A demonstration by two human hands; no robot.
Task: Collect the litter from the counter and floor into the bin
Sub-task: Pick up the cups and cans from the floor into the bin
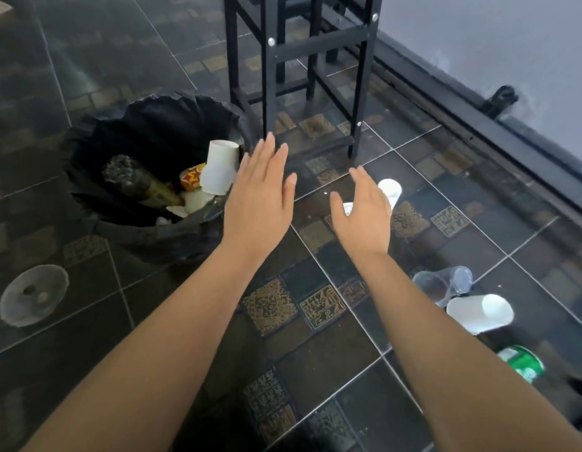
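Observation:
A bin lined with a black bag (87,138) stands on the dark tiled floor at the left; inside lie a white paper cup (219,168), a red and yellow wrapper (191,179), a dark bottle and pale scraps. My left hand (260,197) hovers flat beside the bin's right rim, fingers straight, holding nothing. My right hand (364,213) is open above the floor, partly covering a white cup (391,190) lying on the tiles. At the right lie a clear plastic cup (442,283), another white cup (478,313) and a green can (521,363).
A black stool frame (270,76) stands just beyond the hands. A dark sill (478,119) runs along the grey wall at the right. A pale shallow bowl or lid (33,295) lies on the floor at the left.

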